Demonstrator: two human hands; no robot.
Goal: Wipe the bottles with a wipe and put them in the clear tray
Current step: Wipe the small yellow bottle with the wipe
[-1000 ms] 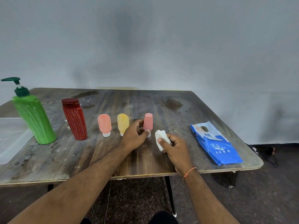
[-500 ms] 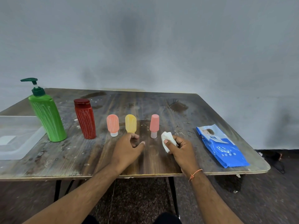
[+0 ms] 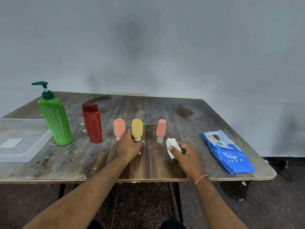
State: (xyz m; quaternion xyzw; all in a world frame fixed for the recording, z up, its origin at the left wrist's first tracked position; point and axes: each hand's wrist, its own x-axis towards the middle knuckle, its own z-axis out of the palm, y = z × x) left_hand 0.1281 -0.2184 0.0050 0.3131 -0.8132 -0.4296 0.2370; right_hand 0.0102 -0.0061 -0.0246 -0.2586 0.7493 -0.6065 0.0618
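From the head view, a worn wood-grain surface (image 3: 165, 162), stained and flecked with white, stands on dark legs before a plain grey wall, with dark flooring below. Five bottles stand upright in a row: a ribbed green pump bottle (image 3: 55, 123), a ribbed red bottle (image 3: 92, 123), then a soft rounded peach tube (image 3: 119, 128), a yellow tube (image 3: 137, 129) and a pink tube (image 3: 160, 130) on their caps. The clear tray (image 3: 21, 141) lies at the far left, beside the green bottle. The left hand (image 3: 130, 147) reaches the yellow tube's base, fingers loosely curled; whether it grips is unclear. The right hand (image 3: 185, 154) pinches a crumpled white wipe (image 3: 171, 147). A glossy blue wipe pack (image 3: 227, 152) lies at the right.
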